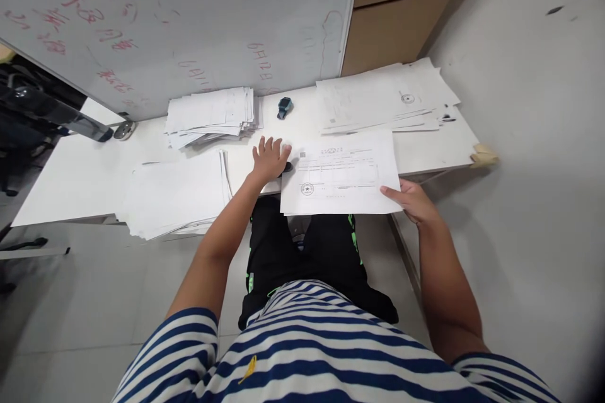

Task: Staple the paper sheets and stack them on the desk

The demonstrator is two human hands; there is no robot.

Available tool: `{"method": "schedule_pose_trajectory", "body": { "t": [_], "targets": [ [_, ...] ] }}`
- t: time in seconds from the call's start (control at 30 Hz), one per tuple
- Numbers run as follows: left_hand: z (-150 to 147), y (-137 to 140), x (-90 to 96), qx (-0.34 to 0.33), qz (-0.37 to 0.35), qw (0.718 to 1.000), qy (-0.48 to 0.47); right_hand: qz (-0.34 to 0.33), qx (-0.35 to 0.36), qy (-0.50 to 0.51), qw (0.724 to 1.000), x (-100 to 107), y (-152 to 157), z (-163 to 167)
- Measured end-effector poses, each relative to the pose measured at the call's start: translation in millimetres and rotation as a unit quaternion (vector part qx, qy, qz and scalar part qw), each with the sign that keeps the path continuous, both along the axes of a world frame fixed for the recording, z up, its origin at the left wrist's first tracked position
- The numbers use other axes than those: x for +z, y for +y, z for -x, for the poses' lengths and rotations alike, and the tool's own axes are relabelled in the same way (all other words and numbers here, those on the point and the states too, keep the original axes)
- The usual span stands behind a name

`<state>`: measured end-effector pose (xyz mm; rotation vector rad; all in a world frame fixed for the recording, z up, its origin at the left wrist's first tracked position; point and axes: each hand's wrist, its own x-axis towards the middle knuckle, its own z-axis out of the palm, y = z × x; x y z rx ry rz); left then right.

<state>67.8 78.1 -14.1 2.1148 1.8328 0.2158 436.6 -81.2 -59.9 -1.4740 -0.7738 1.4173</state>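
My right hand (412, 199) grips the right edge of a printed paper sheet (340, 170), thumb on top and fingers underneath. The sheet carries a table of fine print and a round black stamp at its lower left. Its front edge reaches past the table edge, and a second sheet edge peeks out below. My left hand (270, 160) is beside the sheet's left edge, palm down with fingers spread. By its thumb side sits a small dark object (287, 167), mostly hidden, whose kind I cannot make out.
On the white table (61, 170) lie a tall paper stack (208, 110), a nearer paper stack (174, 195) and a fanned pile (378, 97) at right. A dark watch (284, 107) lies behind my left hand. A whiteboard (189, 19) and brown boxes (401, 19) stand behind.
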Motion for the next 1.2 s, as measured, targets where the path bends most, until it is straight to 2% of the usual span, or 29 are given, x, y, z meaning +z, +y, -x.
{"method": "schedule_pose_trajectory", "body": {
  "t": [0.13,0.23,0.33,0.43,0.57,0.7,0.77,0.83,0.9,1.03,1.1,1.2],
  "targets": [
    [0,-1,-1.0,-0.017,-0.010,1.000,0.009,0.012,0.026,-0.022,0.999,1,0,-6],
    [-1,1,-10.6,-0.019,-0.027,0.999,0.026,0.027,0.030,-0.033,0.999,0,-3,-4],
    [-3,5,-23.4,-0.038,-0.064,0.997,0.022,0.024,0.009,-0.038,0.999,-4,-7,4],
    [0,10,-30.2,-0.050,-0.088,0.995,-0.023,0.012,-0.023,-0.045,0.999,-8,-12,13],
    [11,8,-21.7,-0.051,-0.128,0.983,-0.122,0.011,-0.050,-0.053,0.997,-8,-15,27],
    [23,-12,-7.6,-0.004,-0.226,0.952,-0.204,0.004,-0.087,-0.084,0.993,0,-11,37],
    [29,-26,-6.4,-0.035,-0.257,0.952,-0.163,-0.002,-0.107,-0.105,0.989,8,-8,33],
    [34,-38,-10.8,-0.101,-0.233,0.964,-0.081,-0.018,-0.129,-0.140,0.982,17,-6,19],
    [37,-46,-19.5,-0.129,-0.195,0.972,-0.008,-0.045,-0.166,-0.178,0.969,27,-9,-3],
    [37,-53,-37.3,-0.063,-0.204,0.976,0.041,-0.080,-0.266,-0.193,0.941,39,-27,-40],
    [35,-52,-41.9,-0.042,-0.213,0.975,0.040,-0.069,-0.294,-0.161,0.940,37,-38,-44],
    [35,-51,-44.2,-0.032,-0.217,0.975,0.033,-0.034,-0.295,-0.098,0.950,25,-50,-36]
  ]
}}
